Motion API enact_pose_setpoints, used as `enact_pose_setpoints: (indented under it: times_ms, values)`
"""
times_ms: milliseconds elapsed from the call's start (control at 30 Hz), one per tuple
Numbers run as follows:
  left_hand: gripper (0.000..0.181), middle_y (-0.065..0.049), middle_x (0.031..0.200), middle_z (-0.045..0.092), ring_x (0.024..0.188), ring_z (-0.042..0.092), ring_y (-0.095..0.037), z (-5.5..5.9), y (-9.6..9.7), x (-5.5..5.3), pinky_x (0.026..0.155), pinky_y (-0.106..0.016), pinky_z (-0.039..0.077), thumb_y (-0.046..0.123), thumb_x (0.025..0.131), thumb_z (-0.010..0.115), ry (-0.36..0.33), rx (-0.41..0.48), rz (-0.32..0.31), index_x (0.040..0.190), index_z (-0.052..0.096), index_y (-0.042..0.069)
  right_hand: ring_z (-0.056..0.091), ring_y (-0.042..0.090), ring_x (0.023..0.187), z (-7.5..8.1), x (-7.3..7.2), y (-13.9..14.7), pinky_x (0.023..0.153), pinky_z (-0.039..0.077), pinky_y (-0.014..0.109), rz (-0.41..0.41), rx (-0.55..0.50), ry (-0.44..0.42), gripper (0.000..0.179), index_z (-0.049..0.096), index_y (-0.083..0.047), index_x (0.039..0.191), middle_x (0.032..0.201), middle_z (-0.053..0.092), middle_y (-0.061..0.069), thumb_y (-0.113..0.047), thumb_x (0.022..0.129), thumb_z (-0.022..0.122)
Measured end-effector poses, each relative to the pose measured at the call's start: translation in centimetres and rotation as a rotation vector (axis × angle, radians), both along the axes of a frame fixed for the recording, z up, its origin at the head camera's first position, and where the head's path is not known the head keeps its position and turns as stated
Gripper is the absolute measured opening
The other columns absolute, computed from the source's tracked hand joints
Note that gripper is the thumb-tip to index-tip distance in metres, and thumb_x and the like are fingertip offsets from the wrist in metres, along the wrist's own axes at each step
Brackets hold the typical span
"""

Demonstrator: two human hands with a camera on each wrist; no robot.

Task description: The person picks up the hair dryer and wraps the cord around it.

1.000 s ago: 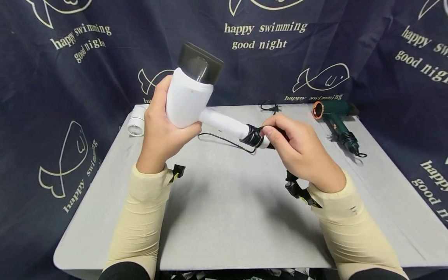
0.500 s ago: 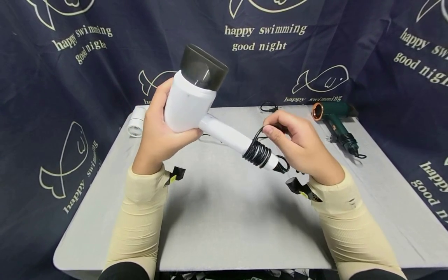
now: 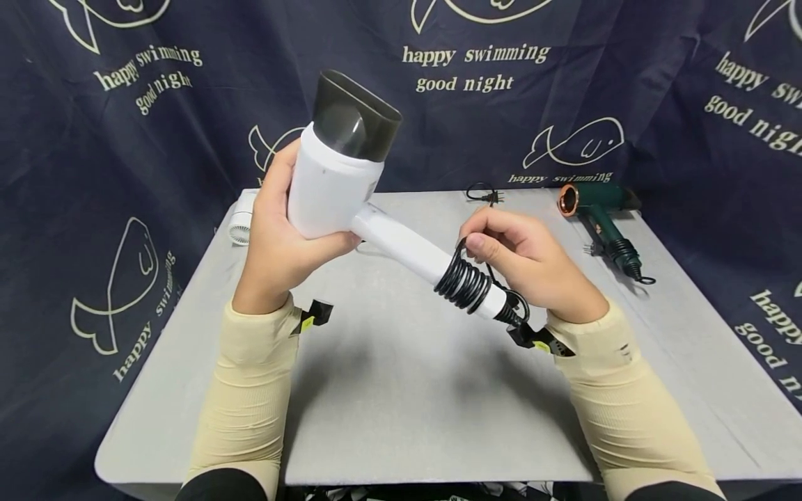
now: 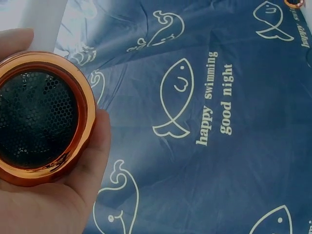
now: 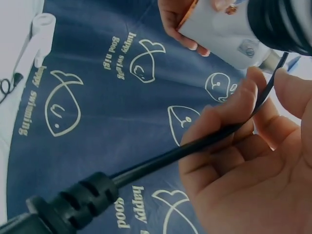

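My left hand (image 3: 269,243) grips the barrel of a white hair dryer (image 3: 328,184) with a smoky dark nozzle (image 3: 357,115) pointing up. Its copper-coloured rear ring (image 4: 87,97) shows in the left wrist view, around a dark mesh. The handle slants down to the right, off the table. Black cord (image 3: 464,284) is wound in several turns near the handle's end. My right hand (image 3: 526,257) pinches this cord between thumb and fingers just above the turns. In the right wrist view the cord crosses the palm to a ribbed plug end (image 5: 92,200).
A green hair dryer (image 3: 598,195) with its cord wrapped lies at the table's back right. At the back left is a small white hair dryer (image 3: 241,221), partly hidden by my left hand. A black plug (image 3: 491,196) lies at the back edge. A dark blue curtain (image 3: 451,139) hangs behind.
The handle's end has tipped down and right, showing the wound cord. My right hand, still pinching the cord, has come slightly left and closer above the turns. The left hand keeps its grip.
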State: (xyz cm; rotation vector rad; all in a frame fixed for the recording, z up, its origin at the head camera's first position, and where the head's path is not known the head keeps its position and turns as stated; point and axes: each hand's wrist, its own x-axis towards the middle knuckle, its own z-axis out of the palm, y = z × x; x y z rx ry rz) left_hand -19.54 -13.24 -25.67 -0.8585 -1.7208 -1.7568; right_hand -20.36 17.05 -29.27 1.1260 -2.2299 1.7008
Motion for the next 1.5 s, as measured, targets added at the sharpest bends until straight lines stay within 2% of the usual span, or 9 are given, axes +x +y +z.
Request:
enact_pose_setpoints:
  times_ms: [133,300,533,633,700,900,1167,1333,1500]
  values:
    - [0.089,-0.01,0.12,0.067,0.103,0.06,-0.032,0.1,0.0,0.1,0.087,-0.037,0.048,-0.012,0.056,0.081,0.014,0.028,-0.027,0.141,0.057,0.003,0.058,0.021,0.079,-0.3,0.0,-0.4,0.072,0.051,0.027,0.057,0.002,-0.079,0.013,0.069,-0.004,0.102,0.087,0.061,0.008,-0.005,0.104,0.056]
    - [0.091,-0.01,0.121,0.067,0.103,0.059,-0.032,0.2,0.0,0.1,0.088,-0.038,0.048,-0.013,0.055,0.081,0.036,0.048,-0.016,0.142,0.057,0.002,0.065,0.02,0.07,-0.6,0.1,-0.9,0.058,0.057,0.032,0.125,-0.011,-0.23,0.02,0.068,-0.003,0.107,0.09,0.066,0.016,-0.014,0.108,0.051]
    - [0.088,-0.005,0.118,0.068,0.102,0.06,-0.031,0.3,0.0,0.5,0.088,-0.037,0.049,-0.009,0.056,0.081,0.03,0.089,0.054,0.139,0.058,0.005,0.063,0.014,0.073,-1.5,-0.5,-1.9,0.062,0.054,0.026,0.285,-0.065,-0.146,0.02,0.07,-0.008,0.105,0.088,0.068,0.004,-0.018,0.106,0.053]
    - [0.084,-0.007,0.118,0.067,0.104,0.06,-0.033,0.5,0.1,0.6,0.089,-0.037,0.049,-0.007,0.058,0.081,0.051,0.118,0.091,0.138,0.059,0.005,0.062,0.015,0.075,-2.5,-0.7,-2.7,0.068,0.053,0.026,0.409,-0.126,-0.204,0.018,0.068,-0.011,0.108,0.089,0.068,0.0,-0.02,0.106,0.053]
    - [0.083,-0.008,0.119,0.067,0.105,0.059,-0.034,0.6,0.2,0.6,0.09,-0.038,0.049,-0.006,0.059,0.081,0.07,0.135,0.123,0.138,0.059,0.006,0.061,0.017,0.075,-3.0,-0.8,-3.2,0.07,0.053,0.028,0.383,-0.108,-0.167,0.019,0.066,-0.011,0.109,0.089,0.067,0.003,-0.017,0.109,0.048]
    - [0.082,-0.009,0.122,0.066,0.108,0.06,-0.035,0.7,0.5,0.5,0.091,-0.039,0.051,-0.006,0.061,0.079,0.104,0.15,0.198,0.14,0.057,0.003,0.062,0.02,0.062,-3.0,-0.2,-3.9,0.061,0.056,0.033,0.088,0.119,0.039,0.015,0.058,-0.008,0.106,0.081,0.062,0.002,-0.008,0.109,0.044]
    - [0.08,-0.006,0.123,0.065,0.107,0.061,-0.033,0.7,0.7,0.2,0.09,-0.037,0.051,-0.004,0.063,0.078,0.126,0.168,0.275,0.139,0.057,0.002,0.063,0.012,0.063,-2.8,0.6,-4.6,0.064,0.057,0.029,0.007,0.247,0.024,0.016,0.056,-0.008,0.107,0.08,0.062,0.001,-0.018,0.111,0.045]
    - [0.079,-0.003,0.124,0.063,0.106,0.06,-0.03,0.5,0.5,0.0,0.088,-0.036,0.049,-0.001,0.064,0.078,0.133,0.162,0.358,0.14,0.056,0.003,0.063,0.005,0.064,-2.7,1.1,-4.9,0.064,0.054,0.025,-0.031,0.332,0.121,0.013,0.057,-0.014,0.106,0.079,0.062,-0.004,-0.021,0.11,0.047]
    - [0.078,-0.003,0.125,0.062,0.106,0.059,-0.029,0.4,0.2,-0.2,0.087,-0.034,0.049,-0.002,0.066,0.076,0.11,0.147,0.381,0.141,0.055,0.005,0.062,0.002,0.065,-2.4,1.8,-5.1,0.06,0.051,0.023,-0.049,0.361,0.227,0.01,0.057,-0.014,0.105,0.077,0.061,-0.009,-0.02,0.109,0.05]
